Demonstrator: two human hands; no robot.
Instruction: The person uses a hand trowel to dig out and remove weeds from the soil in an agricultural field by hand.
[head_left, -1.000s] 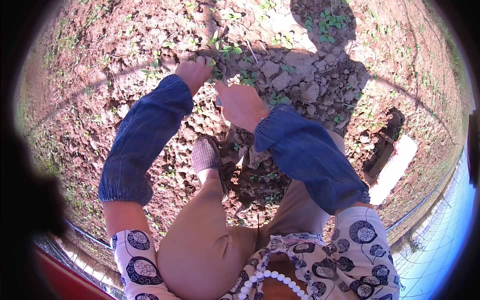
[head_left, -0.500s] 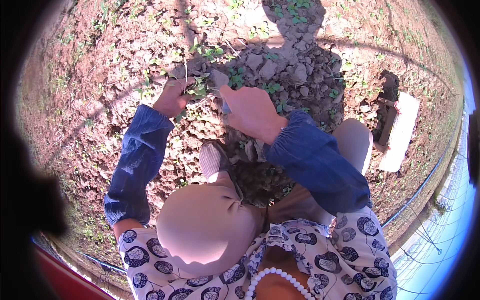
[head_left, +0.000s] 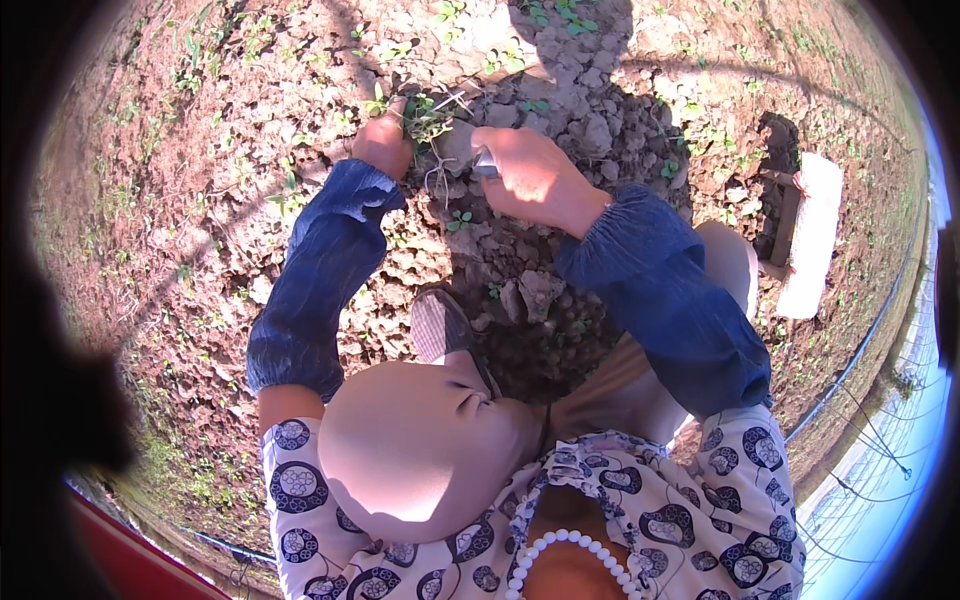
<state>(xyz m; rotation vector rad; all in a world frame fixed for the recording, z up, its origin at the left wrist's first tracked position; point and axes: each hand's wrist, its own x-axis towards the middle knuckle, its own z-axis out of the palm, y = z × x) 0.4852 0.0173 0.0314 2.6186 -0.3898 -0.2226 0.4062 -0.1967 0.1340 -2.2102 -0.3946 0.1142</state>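
Both my hands work close together over cloddy soil, in dark blue sleeve covers. My left hand is closed around a bunch of uprooted weeds, whose stems and pale roots hang to its right. Just right of it, my right hand grips a small hand tool. Its grey end shows at the fingers, and a flat blade seems to reach toward the weeds; the tool's full shape is hidden. A small green seedling grows in the soil below the hands.
A low stool with a white padded top lies on its side at the right. Seedlings dot the soil ahead. My shoe stands on the clods below. A blue line and netting run along the right edge.
Both hands have moved up and to the right in the picture. The weeds in my left hand now hang with their roots showing, clear of where they were.
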